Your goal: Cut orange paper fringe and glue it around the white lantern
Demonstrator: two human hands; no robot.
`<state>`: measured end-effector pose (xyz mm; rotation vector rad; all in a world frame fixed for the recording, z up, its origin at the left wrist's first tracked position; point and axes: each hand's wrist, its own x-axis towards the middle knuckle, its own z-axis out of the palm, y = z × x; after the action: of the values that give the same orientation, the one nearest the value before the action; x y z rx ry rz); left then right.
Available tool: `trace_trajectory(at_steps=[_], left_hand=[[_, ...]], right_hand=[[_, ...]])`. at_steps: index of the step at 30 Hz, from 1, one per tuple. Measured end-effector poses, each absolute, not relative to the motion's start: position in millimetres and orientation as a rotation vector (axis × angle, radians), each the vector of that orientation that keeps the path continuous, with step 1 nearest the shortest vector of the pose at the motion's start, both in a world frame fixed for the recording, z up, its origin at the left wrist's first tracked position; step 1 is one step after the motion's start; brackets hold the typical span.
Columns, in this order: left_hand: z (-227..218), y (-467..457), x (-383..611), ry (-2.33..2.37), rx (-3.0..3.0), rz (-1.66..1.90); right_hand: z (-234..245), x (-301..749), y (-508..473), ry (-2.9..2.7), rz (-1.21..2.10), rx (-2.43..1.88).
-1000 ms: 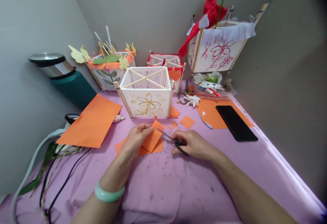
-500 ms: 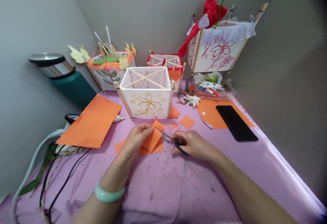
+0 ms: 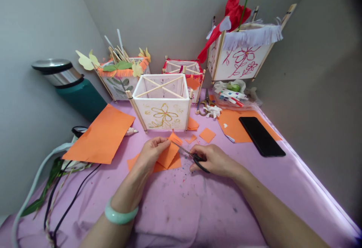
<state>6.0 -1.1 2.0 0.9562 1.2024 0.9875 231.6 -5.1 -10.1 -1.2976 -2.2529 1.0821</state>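
Orange paper: at nine o'clock from right hand, pinched by fingers of left hand. Scissors: gripped in right fingers, blades meeting paper. Change over last second: practically none; cutting apparently paused, unfinished.

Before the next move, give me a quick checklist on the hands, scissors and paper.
1. Left hand grip on the orange paper: ok, pinched between thumb and fingers.
2. Right hand grip on the scissors: ok, held by the black handles.
3. Left fingertips well clear of the blades: not ok, the blade tips point at them, very close.
4. Exact bite on the paper: cannot tell, too small.
5. Phone away from the blades: ok, lying off to the right.
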Motion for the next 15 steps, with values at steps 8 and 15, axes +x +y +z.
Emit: trace_trajectory(at_steps=[8, 15], left_hand=[[1.1, -1.8, 5.6, 1.177, 0.963, 0.987], [-1.9, -1.1, 3.5, 1.219, 1.004, 0.977]], right_hand=[[-6.9, 233.2, -5.7, -2.248, 1.130, -1.286], [-6.9, 234.0, -4.7, -2.239, 1.175, -1.279]])
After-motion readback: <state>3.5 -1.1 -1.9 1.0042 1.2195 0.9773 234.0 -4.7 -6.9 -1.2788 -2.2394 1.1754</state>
